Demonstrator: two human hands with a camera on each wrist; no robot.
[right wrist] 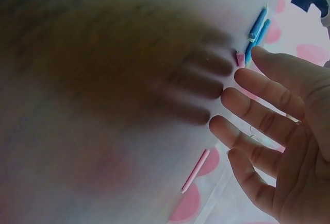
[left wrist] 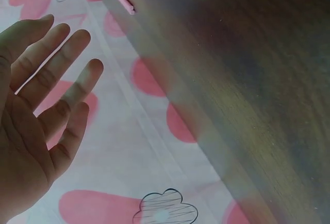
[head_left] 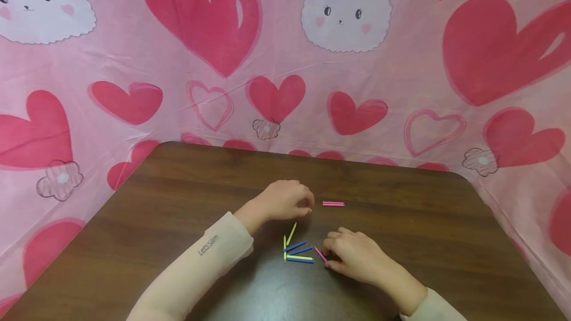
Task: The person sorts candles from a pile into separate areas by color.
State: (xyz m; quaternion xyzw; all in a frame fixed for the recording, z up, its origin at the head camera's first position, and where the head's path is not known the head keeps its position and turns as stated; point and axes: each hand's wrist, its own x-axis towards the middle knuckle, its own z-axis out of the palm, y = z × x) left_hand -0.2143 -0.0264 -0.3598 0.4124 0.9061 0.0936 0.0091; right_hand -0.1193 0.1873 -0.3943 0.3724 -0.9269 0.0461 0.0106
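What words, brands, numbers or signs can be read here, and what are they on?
"Let's Slim", on the left sleeve; its last letters are slightly blurred.
Coloured sticks: no writing I can make out.
Pink cloth: hearts, rabbits and flowers, no readable words.

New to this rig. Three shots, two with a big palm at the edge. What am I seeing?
No machine: these are a person's bare hands, the left hand and the right hand. The wide picture is from a head-worn camera; the palm close-ups are from one camera on each wrist. On the brown table lie thin yellow sticks, blue sticks and pink sticks. The left hand holds nothing. The right is at a single pink stick; whether it touches it is unclear.
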